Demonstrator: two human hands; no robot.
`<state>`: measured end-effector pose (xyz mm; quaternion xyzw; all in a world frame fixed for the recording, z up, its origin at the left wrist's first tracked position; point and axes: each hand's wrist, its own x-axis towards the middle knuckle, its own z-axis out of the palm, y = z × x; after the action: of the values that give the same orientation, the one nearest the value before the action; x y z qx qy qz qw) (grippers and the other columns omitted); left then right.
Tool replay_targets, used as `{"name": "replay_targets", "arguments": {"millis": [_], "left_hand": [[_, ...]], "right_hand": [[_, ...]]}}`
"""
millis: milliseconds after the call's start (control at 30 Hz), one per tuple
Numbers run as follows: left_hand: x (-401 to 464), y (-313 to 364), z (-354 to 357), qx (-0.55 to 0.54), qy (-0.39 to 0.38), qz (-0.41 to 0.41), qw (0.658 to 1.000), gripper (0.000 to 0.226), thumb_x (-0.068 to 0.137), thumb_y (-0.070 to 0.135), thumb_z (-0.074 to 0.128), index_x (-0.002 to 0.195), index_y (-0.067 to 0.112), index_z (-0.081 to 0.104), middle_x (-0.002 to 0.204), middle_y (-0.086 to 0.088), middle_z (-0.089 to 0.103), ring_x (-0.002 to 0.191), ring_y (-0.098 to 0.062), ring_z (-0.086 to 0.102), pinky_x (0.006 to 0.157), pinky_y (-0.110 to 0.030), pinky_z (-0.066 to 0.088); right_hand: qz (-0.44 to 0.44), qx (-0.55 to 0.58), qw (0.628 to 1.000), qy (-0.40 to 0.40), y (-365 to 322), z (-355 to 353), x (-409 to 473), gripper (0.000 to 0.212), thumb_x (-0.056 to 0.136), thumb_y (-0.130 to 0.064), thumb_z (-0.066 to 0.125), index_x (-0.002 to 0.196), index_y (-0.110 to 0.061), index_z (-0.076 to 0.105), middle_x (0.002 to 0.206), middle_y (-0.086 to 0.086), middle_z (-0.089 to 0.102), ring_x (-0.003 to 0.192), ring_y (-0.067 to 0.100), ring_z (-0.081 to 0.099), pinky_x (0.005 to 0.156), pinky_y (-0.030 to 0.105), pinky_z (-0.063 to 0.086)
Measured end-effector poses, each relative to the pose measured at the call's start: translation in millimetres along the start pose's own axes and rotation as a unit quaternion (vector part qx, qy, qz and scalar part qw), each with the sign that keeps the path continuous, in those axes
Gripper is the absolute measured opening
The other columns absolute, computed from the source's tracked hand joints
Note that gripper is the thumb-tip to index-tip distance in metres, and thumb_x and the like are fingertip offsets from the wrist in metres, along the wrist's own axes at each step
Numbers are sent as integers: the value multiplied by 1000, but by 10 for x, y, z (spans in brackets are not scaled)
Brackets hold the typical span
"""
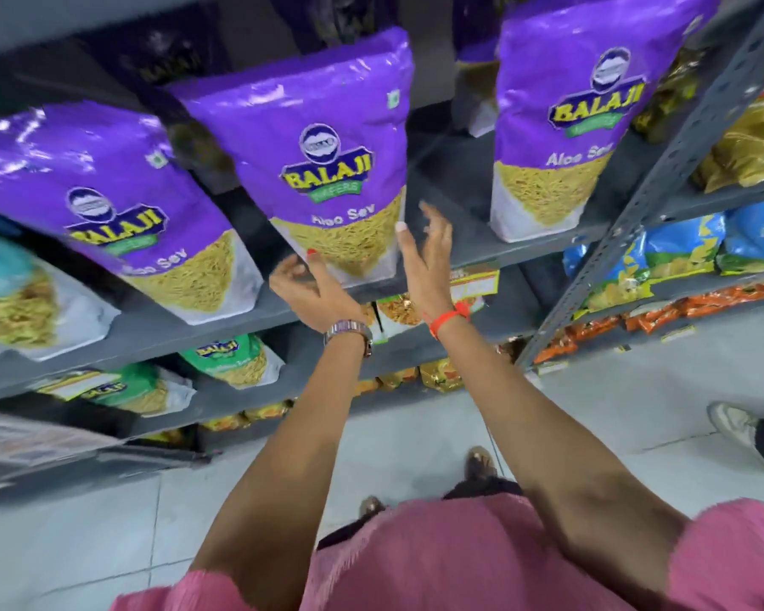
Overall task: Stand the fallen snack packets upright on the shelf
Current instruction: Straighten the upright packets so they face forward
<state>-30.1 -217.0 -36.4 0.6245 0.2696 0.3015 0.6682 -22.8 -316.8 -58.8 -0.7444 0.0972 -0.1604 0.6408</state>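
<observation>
Three purple Aloo Sev packets stand upright along the front of a grey metal shelf (525,253): a left packet (107,205), a middle packet (327,156) and a right packet (570,112). My left hand (309,288) is at the lower left corner of the middle packet, fingers spread, thumb touching its bottom edge. My right hand (428,253) is beside that packet's lower right edge, fingers apart, holding nothing. More purple packets sit dark and blurred behind the front row.
A slanted grey upright post (662,169) divides this rack from the right rack of yellow, blue and orange packets. Lower shelves hold green packets (230,359). A teal packet (14,293) is at far left. Another person's shoe (733,425) is on the tiled floor.
</observation>
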Motion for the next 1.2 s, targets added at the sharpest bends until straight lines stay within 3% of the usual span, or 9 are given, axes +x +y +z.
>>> {"name": "replay_targets", "arguments": {"millis": [100,200,400,567,800,900,967,1033,1200], "left_hand": [[322,117,47,-54,-106,-49,992,51,88,20,51,131,2,33,139,-18,40,127,-25,41,103,-30,35],[509,194,115,-58,-213,-117,968,60,92,21,45,141,7,13,150,-11,24,137,-22,29,101,-20,29],[508,250,221,-51,-275,-142,949,66,91,19,48,140,3,8,139,-1,30,124,-15,38,100,-19,35],[369,249,314,-38,-323,-132,936,65,85,18,57,136,4,19,144,-20,34,130,-30,40,112,-46,34],[319,247,405,-50,-336,-140,930,57,88,12,52,134,3,18,138,-20,40,113,-22,47,100,-35,46],[286,220,281,-36,-311,-115,943,60,90,15,49,138,5,16,132,-10,39,117,-18,44,85,-12,47],[283,125,144,-35,-298,-94,949,57,90,16,49,138,6,18,145,-13,31,133,-23,34,105,-26,36],[297,-9,-64,-30,-299,-81,950,51,90,16,49,134,6,27,145,-17,34,133,-24,35,109,-33,32],[545,-200,-744,-20,-166,-44,985,30,84,23,56,108,5,50,88,7,53,73,11,54,67,0,41]], "right_hand": [[18,3,999,-39,-96,202,-46,67,91,-40,51,145,-14,23,150,9,27,140,21,25,117,35,23],[35,20,999,-32,-155,319,-53,88,79,-57,54,147,-18,14,155,6,21,142,20,26,118,43,27],[47,60,997,-13,-147,261,42,92,74,-58,61,145,-19,18,152,5,29,137,17,38,113,45,37],[45,85,995,30,-4,78,157,87,73,-59,61,142,-19,25,147,7,37,133,20,44,110,48,40],[63,92,993,39,57,-9,231,90,72,-61,62,143,-19,25,147,6,36,132,18,43,111,47,39],[48,71,992,88,49,39,102,84,77,-48,62,144,-12,24,148,7,28,134,14,33,114,28,31],[9,45,988,146,66,114,-69,82,76,-48,60,142,-10,28,141,4,29,132,12,30,106,8,26],[-25,11,982,189,109,247,-273,78,75,-47,60,137,-6,36,131,3,32,127,17,34,104,13,29],[-58,-31,991,119,84,823,-689,67,77,-45,60,129,-7,44,127,7,39,119,17,37,102,12,28]]}}
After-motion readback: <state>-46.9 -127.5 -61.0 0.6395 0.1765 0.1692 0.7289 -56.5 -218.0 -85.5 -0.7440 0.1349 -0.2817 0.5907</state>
